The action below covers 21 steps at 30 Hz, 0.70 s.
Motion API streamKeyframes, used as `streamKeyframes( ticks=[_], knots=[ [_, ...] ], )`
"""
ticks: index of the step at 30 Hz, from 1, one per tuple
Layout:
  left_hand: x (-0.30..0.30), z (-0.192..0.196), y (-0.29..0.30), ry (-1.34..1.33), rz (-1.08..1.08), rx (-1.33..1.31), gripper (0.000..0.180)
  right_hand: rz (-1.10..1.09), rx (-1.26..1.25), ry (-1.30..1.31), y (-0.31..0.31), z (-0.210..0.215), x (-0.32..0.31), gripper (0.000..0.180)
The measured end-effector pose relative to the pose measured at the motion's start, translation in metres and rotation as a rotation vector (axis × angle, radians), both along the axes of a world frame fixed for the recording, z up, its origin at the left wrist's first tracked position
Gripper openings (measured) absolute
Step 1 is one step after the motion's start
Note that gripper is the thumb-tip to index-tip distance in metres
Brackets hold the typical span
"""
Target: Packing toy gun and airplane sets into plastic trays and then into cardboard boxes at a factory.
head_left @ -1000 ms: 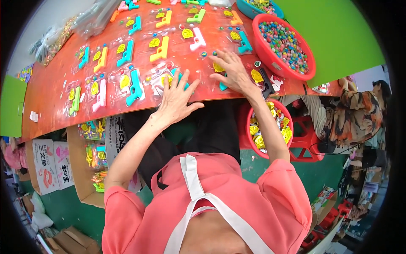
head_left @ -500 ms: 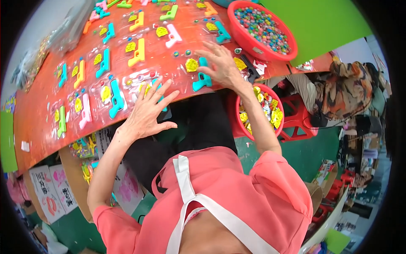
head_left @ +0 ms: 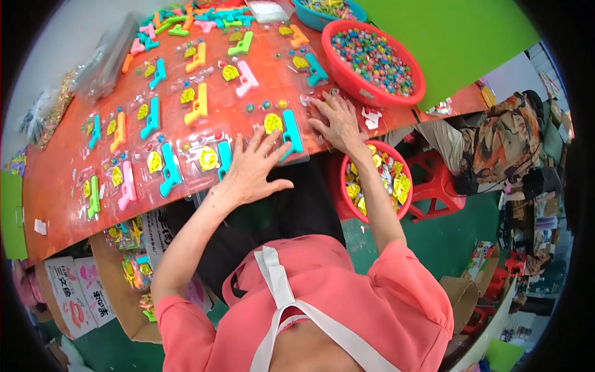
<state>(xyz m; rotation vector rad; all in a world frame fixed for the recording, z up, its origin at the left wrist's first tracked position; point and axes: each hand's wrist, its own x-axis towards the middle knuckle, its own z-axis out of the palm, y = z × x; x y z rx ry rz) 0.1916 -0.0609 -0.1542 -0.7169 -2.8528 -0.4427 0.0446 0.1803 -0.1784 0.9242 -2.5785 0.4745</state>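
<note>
My left hand is open, fingers spread, with its fingertips at a clear plastic tray that holds a teal toy pistol and a round yellow piece. To its left lies another teal toy pistol, partly covered by the hand. My right hand lies on the table to the right, fingers stretched out and apart, close to the teal pistol's tray. What is beneath its palm is hidden. Several similar clear trays with toy pistols, yellow pieces and small balls lie in rows, among them a pink pistol.
A red basin of colourful balls stands at the back right, beside a blue basin. Below the table's edge is a red tub of yellow pieces. Loose toy pistols are heaped at the far end. Another person sits at right.
My left hand has moved right to the teal pistol's tray. My right hand has left that pistol and moved right, over where a black toy pistol lay. The view has shifted slightly.
</note>
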Motion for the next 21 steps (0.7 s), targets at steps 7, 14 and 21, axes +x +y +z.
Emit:
streamKeyframes(
  ticks=[7,14,21],
  knots=[
    [0.012,0.045,-0.022,-0.06,0.021,0.076,0.082,0.245,-0.261,-0.069,-0.066,0.066,-0.056,0.036],
    [0.004,0.078,-0.074,-0.211,0.105,0.235,0.08,0.179,-0.276,-0.005,-0.177,0.11,-0.262,0.033],
    [-0.003,0.079,-0.129,-0.274,0.154,0.335,0.073,0.041,0.092,-0.018,-0.228,0.064,-0.434,0.049]
  ],
)
